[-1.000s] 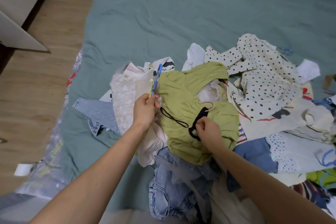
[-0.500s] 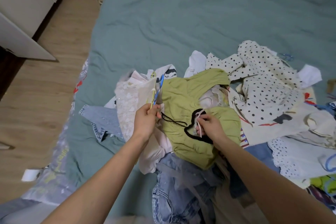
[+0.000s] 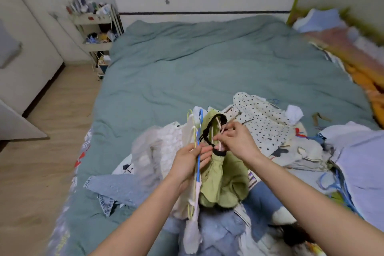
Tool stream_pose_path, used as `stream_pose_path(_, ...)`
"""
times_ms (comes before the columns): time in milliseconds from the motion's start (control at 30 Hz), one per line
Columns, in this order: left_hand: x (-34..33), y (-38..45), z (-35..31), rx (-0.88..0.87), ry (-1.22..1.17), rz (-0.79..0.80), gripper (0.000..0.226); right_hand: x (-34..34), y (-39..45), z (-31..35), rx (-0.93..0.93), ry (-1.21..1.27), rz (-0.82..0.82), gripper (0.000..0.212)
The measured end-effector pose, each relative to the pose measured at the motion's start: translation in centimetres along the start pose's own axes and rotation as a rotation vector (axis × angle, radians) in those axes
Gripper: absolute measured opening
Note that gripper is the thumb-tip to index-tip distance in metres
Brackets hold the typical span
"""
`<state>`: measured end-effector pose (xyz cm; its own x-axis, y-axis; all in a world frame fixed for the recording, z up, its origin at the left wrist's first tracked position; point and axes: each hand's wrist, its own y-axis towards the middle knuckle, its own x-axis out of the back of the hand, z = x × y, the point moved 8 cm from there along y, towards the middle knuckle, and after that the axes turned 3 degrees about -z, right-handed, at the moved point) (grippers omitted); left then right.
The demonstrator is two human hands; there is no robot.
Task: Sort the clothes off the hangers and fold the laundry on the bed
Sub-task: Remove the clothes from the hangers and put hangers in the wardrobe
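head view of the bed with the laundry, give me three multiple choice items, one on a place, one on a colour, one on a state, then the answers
1. Where does the polka-dot garment lie?
A. on the floor
B. on the bed, to the right of the green garment
C. on the shelf cart

2. What colour is the trim on the green garment?
A. black
B. red
C. orange

3. What is the left hand doing?
A. lying flat on the bedcover
B. hanging idle
C. gripping the hangers

Answers:
1 B: it is spread on the teal bedcover, right of the green garment.
2 A: a black band rims its opening.
3 C: its fingers curl round the blue hanger and yellow hanger, while the right hand pinches the black trim.
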<state>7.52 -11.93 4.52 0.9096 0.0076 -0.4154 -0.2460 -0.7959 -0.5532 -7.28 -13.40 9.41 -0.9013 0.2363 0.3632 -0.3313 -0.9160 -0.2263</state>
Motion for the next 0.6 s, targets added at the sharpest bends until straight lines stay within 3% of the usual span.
stream_pose_path(100, -1.5, -0.9, 0.0, 0.020, -0.003, 0.045, 0.024, 1.0, -2.6, -0.4, -0.031, 0.055, -0.059, 0.012)
stream_pose_path(400, -5.6, -2.6, 1.2, 0.102, 0.046, 0.122, 0.022, 3.1, -8.2, -2.2, -0.049, 0.004, -0.329, 0.022)
stream_pose_path(600, -6.3, -1.8, 0.3, 0.106, -0.102, 0.163, 0.016, 1.8, -10.4, -3.6, 0.046, -0.263, -0.255, 0.018)
